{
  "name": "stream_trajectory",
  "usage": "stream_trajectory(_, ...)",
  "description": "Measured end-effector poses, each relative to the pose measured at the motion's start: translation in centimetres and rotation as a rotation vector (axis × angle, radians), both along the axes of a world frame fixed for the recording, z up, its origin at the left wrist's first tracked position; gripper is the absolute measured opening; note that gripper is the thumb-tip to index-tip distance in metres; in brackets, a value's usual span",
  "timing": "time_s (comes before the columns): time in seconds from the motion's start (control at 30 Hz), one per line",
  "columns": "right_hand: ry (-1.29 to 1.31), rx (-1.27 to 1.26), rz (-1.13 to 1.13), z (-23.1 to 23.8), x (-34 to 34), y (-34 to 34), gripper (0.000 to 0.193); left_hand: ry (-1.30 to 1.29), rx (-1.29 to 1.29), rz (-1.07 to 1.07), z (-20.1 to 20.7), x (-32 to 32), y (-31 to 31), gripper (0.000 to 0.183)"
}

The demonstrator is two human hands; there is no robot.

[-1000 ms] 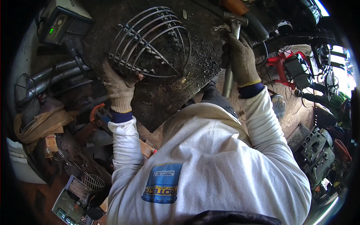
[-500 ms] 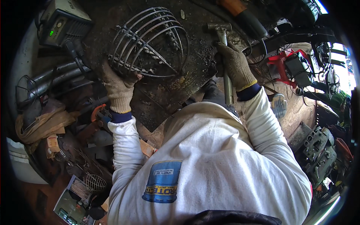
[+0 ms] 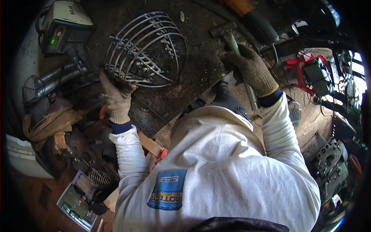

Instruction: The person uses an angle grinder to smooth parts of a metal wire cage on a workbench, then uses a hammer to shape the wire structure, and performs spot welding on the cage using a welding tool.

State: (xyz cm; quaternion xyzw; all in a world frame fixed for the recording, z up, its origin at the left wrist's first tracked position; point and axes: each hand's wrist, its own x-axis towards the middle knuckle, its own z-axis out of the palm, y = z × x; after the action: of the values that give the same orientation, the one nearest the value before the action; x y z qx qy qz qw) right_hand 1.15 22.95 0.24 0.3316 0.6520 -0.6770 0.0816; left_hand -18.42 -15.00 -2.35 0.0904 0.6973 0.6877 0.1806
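At about eleven o'clock of the view, a wire cage (image 3: 136,57) was placed on a dark, dirty surface (image 3: 199,65). It was formed from curved metal rods, which were joined by straight, rough bars. The cage was held by the left hand (image 3: 116,94), at its edge between seven and eight o'clock. The grip of this hand was closed on the edge, with the thumb laid toward the lower rim; the other fingers were partly hidden.

At two o'clock, a hammer (image 3: 232,42) was gripped by the right hand (image 3: 251,69). The grip was closed firmly around the handle, of which the end was directed toward five o'clock. The hammer head was turned toward eleven o'clock and was kept apart from the cage. Whether the surface was touched by the head could not be told. Both hands were covered by knitted gloves, and a white long-sleeved shirt (image 3: 228,174) was worn.

At one o'clock, an orange and black tool (image 3: 257,25) was seen near the hammer head. A box with a green display (image 3: 69,29) was placed at ten o'clock. A red stand (image 3: 295,73) was seen between two and three o'clock, and a brown cloth (image 3: 52,125) at nine o'clock.
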Motion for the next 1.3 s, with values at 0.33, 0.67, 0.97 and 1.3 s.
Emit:
stream_trajectory(0.33, 0.038, 0.028, 0.329, -1.4, -0.2, 5.1, 0.036, 0.68, -0.948, 0.347, 2.8, 9.3, 3.3, 0.075)
stream_trajectory(0.67, 0.2, 0.274, 0.633, -0.6, -1.9, 8.1, 0.039, 0.601, -1.003, 0.41, 1.2, 14.6, 9.8, 0.055)
stream_trajectory(0.97, 0.694, 0.65, 0.742, -4.9, -1.7, 7.8, 0.039, 0.573, -1.284, 0.34, -0.1, 16.0, 11.4, 0.059)
stream_trajectory(1.3, 0.633, 0.407, 0.602, 1.8, -3.3, 7.4, 0.05, 0.552, -1.186, 0.488, -0.9, 15.8, 14.8, 0.086)
